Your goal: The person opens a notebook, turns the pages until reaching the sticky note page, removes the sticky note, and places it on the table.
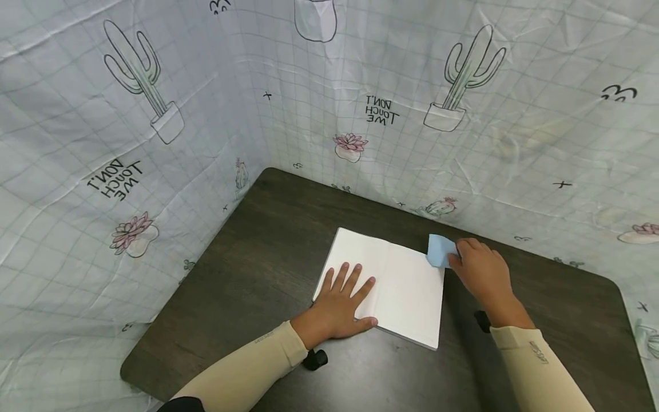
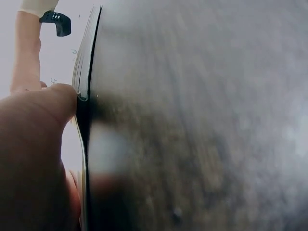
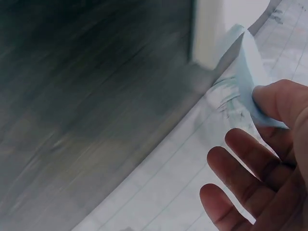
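Note:
An open notebook (image 1: 409,292) with blank white pages lies on the dark table. Spread fingers of my left hand (image 1: 337,306) press on its left page, and the thumb reaches the lower edge near the fold. At the upper right corner of the book, my right hand (image 1: 484,272) pinches a light blue paper slip (image 1: 439,250), like a sticky note. In the right wrist view the thumb and index finger grip the bent blue slip (image 3: 250,72), while the other fingers are loosely bent. The left wrist view shows the notebook's page edges (image 2: 84,62) beside the left thumb.
The dark wood-grain table (image 1: 257,257) has rounded corners. Pale curtains (image 1: 309,86) printed with cacti and grid lines hang along its back and left sides. Each wrist carries a black strap piece (image 1: 315,359) below the beige sleeve.

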A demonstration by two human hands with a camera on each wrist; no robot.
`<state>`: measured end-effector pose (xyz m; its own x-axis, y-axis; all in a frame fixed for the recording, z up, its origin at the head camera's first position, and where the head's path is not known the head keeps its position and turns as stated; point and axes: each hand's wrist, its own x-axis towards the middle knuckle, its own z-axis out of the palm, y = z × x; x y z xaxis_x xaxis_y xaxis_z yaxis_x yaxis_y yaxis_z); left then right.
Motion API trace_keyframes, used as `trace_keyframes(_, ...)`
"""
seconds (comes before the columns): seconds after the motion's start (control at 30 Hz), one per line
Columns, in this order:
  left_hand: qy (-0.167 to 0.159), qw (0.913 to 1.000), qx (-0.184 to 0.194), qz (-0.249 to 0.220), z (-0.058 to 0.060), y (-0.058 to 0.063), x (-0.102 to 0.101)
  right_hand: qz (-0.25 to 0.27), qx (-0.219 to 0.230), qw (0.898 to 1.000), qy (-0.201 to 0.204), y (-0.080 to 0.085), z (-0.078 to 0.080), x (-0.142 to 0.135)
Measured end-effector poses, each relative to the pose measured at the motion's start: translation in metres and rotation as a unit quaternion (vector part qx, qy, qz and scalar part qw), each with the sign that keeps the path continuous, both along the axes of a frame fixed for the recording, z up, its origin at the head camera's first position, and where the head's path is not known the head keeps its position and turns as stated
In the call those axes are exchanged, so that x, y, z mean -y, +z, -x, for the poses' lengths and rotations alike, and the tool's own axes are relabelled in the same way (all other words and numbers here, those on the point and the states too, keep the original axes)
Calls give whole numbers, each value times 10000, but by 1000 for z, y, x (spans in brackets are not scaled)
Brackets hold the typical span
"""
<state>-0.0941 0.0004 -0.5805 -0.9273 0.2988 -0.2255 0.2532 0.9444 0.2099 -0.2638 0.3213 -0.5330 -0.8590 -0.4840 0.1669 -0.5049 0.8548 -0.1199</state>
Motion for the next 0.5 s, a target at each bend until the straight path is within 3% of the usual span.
trace_keyframes(0.27,106,9998,65,-183,-5,7,10,108,-239,9996,-113,4,-11,-29)
trace_keyframes(0.5,258,9994,80,-196,-4,5,18,-82,-132,9999,29,13,-15,-38)
